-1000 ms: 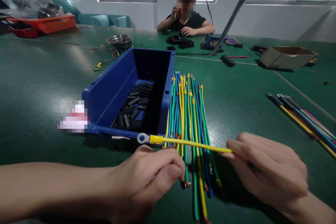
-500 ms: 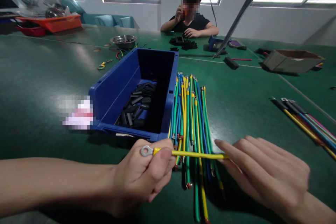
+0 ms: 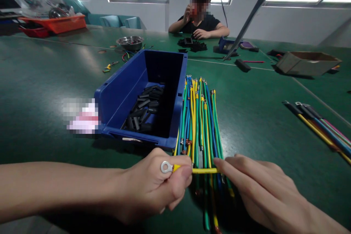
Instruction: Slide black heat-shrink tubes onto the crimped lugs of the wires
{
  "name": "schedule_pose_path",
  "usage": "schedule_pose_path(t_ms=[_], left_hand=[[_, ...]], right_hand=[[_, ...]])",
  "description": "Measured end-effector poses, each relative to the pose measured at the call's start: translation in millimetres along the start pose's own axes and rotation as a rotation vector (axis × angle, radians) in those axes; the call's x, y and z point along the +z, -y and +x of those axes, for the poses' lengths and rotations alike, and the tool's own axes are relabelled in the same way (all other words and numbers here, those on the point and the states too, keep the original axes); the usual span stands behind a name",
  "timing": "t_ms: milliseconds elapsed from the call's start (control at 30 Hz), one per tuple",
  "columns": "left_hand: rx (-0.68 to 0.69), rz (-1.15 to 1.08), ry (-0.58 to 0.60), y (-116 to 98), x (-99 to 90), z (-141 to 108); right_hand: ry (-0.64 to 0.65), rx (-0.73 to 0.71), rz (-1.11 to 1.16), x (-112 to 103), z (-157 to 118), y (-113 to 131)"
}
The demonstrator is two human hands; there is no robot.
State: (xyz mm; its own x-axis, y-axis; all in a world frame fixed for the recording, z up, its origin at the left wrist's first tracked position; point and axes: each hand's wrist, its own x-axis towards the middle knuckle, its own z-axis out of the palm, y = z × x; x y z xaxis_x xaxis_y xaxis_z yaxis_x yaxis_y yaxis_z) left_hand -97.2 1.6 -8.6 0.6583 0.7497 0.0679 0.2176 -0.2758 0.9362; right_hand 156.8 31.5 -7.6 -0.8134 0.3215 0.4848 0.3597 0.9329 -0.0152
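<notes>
My left hand (image 3: 161,182) is closed around a yellow wire (image 3: 205,170) near its ring terminal (image 3: 166,167), which sticks out above the thumb. The wire runs level to the right, where the fingertips of my right hand (image 3: 263,186) pinch it; its far end is hidden by those fingers. Under the wire lies a loose row of green, blue and yellow wires (image 3: 204,131), several with terminals at the far end and bare copper at the near end. Left of the row stands a blue bin (image 3: 115,84) holding short black sleeves (image 3: 144,104).
Wires with black sleeves (image 3: 315,120) lie at the right. A cardboard box (image 3: 307,64), a metal bowl (image 3: 130,42) and a red basket (image 3: 65,24) stand farther back. A slanted metal pole (image 3: 252,16) rises from the table. A person (image 3: 201,25) sits opposite.
My right hand has moved left along the yellow wire, closer to my left hand, so less wire shows between them. My left hand has shifted slightly right and down.
</notes>
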Motion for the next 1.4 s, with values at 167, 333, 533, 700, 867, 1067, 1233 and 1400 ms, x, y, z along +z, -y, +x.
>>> schedule_pose_path(t_ms=[167, 333, 533, 700, 867, 1067, 1233, 1400], left_hand=[[-0.065, -0.094, -0.012, 2.4, 2.6, -1.2], [-0.045, -0.115, 0.015, -2.3, 1.0, 0.4], [-0.076, -0.246, 0.027, -5.1, -0.7, -0.6], [-0.001, -0.064, 0.002, -10.0, -4.0, 2.8], [-0.113, 0.125, 0.044, -19.6, -8.2, 6.6], [-0.123, 0.279, 0.164, -23.9, -9.3, 7.0], [-0.067, 0.302, 0.132, -20.3, -8.5, 6.7], [-0.113, 0.281, 0.188, -18.7, -8.3, 4.9]], right_hand=[[-0.022, -0.001, 0.033, 1.0, 5.0, -1.2], [-0.094, -0.012, -0.069, -0.9, 6.6, -3.2], [-0.140, 0.009, -0.023, -3.7, 4.7, -1.5], [-0.174, 0.031, -0.024, -3.6, 5.8, -2.1], [-0.142, 0.018, -0.040, -1.8, 7.0, -2.8], [0.077, -0.100, -0.045, -5.2, 7.5, -2.6], [0.079, -0.075, -0.085, -5.8, 1.3, 1.5], [0.050, -0.090, -0.097, -6.4, 2.0, 4.9]])
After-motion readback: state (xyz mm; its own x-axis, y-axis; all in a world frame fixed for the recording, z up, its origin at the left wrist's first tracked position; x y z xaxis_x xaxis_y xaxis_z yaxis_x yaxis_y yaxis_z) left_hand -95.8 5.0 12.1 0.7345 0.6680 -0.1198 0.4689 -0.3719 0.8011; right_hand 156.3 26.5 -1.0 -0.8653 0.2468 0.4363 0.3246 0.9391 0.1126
